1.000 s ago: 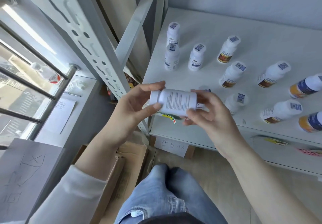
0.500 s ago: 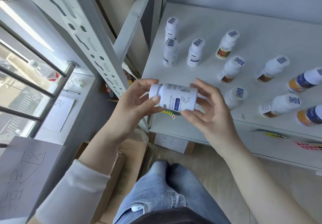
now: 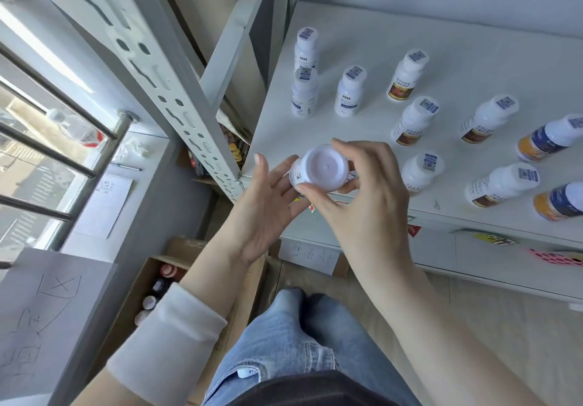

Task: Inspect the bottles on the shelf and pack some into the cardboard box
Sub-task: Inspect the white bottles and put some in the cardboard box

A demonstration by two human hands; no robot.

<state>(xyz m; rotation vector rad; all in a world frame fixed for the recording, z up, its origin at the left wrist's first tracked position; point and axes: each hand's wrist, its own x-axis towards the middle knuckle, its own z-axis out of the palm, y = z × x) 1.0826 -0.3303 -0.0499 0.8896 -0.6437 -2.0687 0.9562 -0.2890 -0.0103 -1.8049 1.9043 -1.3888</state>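
Note:
A white bottle (image 3: 321,169) is held over the shelf's front left corner, its round base turned up toward the camera. My right hand (image 3: 362,197) grips it with thumb and fingers curled round its sides. My left hand (image 3: 268,203) supports it from the left with the palm and nearly straight fingers against its side. Several more white bottles (image 3: 413,121) stand on the white shelf (image 3: 362,36). The open cardboard box (image 3: 135,292) sits on the floor at lower left, with several bottles inside; my left forearm covers part of it.
A perforated metal shelf upright (image 3: 164,90) slants across the left. Two orange-and-blue labelled bottles (image 3: 545,140) stand at the shelf's right edge. A windowsill with papers (image 3: 104,207) and window bars lie at far left. My jeans-clad legs (image 3: 284,342) fill the bottom centre.
The bottle lay sideways between both hands showing its label; it has been turned so its base faces up. My right hand now wraps it, and my left fingers have straightened.

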